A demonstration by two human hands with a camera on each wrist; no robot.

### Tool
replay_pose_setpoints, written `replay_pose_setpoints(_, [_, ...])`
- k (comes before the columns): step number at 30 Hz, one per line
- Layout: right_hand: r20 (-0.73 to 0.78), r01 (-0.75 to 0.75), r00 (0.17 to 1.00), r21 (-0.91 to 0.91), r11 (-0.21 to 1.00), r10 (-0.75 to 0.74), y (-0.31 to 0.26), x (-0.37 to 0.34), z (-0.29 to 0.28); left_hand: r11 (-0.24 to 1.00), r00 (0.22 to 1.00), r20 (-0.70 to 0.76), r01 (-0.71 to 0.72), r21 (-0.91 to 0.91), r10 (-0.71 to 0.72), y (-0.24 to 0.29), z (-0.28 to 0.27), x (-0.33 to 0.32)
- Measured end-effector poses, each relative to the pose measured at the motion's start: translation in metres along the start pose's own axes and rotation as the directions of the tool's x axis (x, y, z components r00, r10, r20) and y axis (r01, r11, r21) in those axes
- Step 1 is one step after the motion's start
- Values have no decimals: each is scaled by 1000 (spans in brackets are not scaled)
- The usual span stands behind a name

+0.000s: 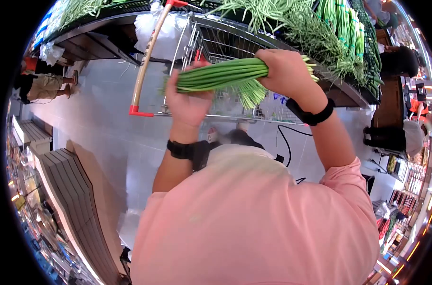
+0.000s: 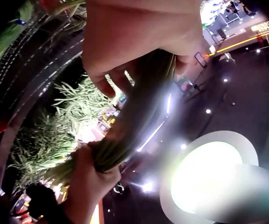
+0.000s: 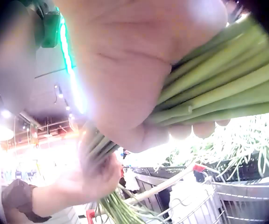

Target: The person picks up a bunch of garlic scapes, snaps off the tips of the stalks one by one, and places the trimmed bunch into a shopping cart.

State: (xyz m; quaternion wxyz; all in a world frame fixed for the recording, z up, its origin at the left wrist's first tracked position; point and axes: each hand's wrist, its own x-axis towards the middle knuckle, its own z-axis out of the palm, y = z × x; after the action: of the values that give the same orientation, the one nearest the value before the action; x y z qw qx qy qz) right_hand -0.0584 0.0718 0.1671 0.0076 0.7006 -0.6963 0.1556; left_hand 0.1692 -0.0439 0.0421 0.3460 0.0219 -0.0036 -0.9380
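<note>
A thick bunch of long green stalks [image 1: 225, 75] is held nearly level in front of the body, above the shopping cart. My right hand [image 1: 289, 76] grips it near its pale end, and short tips stick out past the fist. At the darker end, my left hand [image 1: 190, 107] holds the bunch, its thumb on the near side. The left wrist view shows the left hand [image 2: 144, 32] with fingers bent around the stalks. Close up in the right wrist view, the right hand [image 3: 125, 70] wraps the bunch. More green stalks [image 1: 251, 94] show below it, over the cart.
The wire shopping cart has a tan handle [image 1: 150, 61] with red ends. Behind it, a produce stand carries loose green beans [image 1: 258, 14] and tied bunches [image 1: 341, 28]. White plastic bags [image 1: 159, 31] hang by the cart. A black cable [image 1: 284, 140] crosses the floor. Other people stand at both sides.
</note>
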Motion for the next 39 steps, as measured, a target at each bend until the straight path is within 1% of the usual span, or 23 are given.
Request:
replay_pose_setpoints(3, [54,33,998,-184,982,-23,18,3,-15,973,960,-169,230,29,-222,-34,22,-21])
replay_pose_setpoints(4, [78,62,996,-220,974,-46,23,4,-17,902,933,-102,359,240,-344,-39,23,-32])
replay_pose_setpoints(6, [127,101,990,-295,950,-66,33,4,-24,596,798,-50,489,637,-601,-48,23,-44])
replay_pose_setpoints(8, [154,169,982,-426,889,-113,31,6,-30,341,779,-137,416,843,-612,-34,55,-41])
replay_pose_setpoints(10, [177,241,968,-481,843,-176,28,6,-32,125,900,-63,129,984,-431,-32,90,-38])
replay_pose_setpoints(11, [211,277,958,-491,826,-196,25,5,-35,2,961,104,-107,994,-257,-37,108,-30])
replay_pose_setpoints(12, [218,312,949,-533,786,-229,21,6,-37,-160,947,305,-318,934,-100,-41,119,-18])
replay_pose_setpoints(14, [239,380,925,-613,693,-296,10,9,-41,-301,909,410,-411,861,-68,-56,113,15])
replay_pose_setpoints(16, [220,431,892,-678,595,-396,1,9,-44,-274,918,349,-390,879,-187,-63,104,42])
replay_pose_setpoints(17, [217,450,871,-711,540,-441,-1,8,-46,-191,916,238,-310,931,-324,-65,102,55])
replay_pose_setpoints(18, [219,466,849,-740,484,-482,-3,7,-48,-123,877,128,-207,971,-463,-68,104,62])
replay_pose_setpoints(19, [208,462,838,-763,453,-505,-2,6,-47,-149,862,102,-201,968,-496,-72,108,64])
replay_pose_setpoints(22, [236,519,792,-746,418,-563,0,3,-54,-64,885,203,-253,965,-419,-84,90,61])
replay_pose_setpoints(25, [287,551,790,-719,423,-542,1,4,-52,9,893,188,-202,979,-409,-90,73,63])
replay_pose_setpoints(28, [247,500,809,-766,404,-534,2,8,-46,122,907,-41,101,987,-420,-94,79,59])
replay_pose_setpoints(29, [302,448,876,-798,403,-377,-2,4,-44,202,915,-4,94,975,-404,-96,75,61])
replay_pose_setpoints(32, [176,278,927,-915,293,-331,-6,2,-57,315,888,-52,216,924,-456,-96,62,68])
replay_pose_setpoints(33, [91,212,952,-883,418,-292,-6,-5,-61,369,886,-17,211,905,-464,-96,62,69])
replay_pose_setpoints(35, [-170,96,954,-611,786,-248,-13,-26,-82,470,878,48,208,858,-476,-99,60,70])
replay_pose_setpoints(36, [-280,50,943,-411,910,-178,-15,-37,-90,485,865,66,214,848,-497,-98,57,70])
replay_pose_setpoints(37, [-484,-48,868,-312,949,-115,-7,-47,-80,505,853,93,211,837,-513,-99,55,74])
replay_pose_setpoints(38, [-525,-94,848,-3,996,79,6,-46,-61,526,841,127,203,826,-525,-102,54,81])
replay_pose_setpoints(39, [-502,-135,817,312,941,284,19,-45,-35,549,838,110,245,799,-534,-106,61,84])
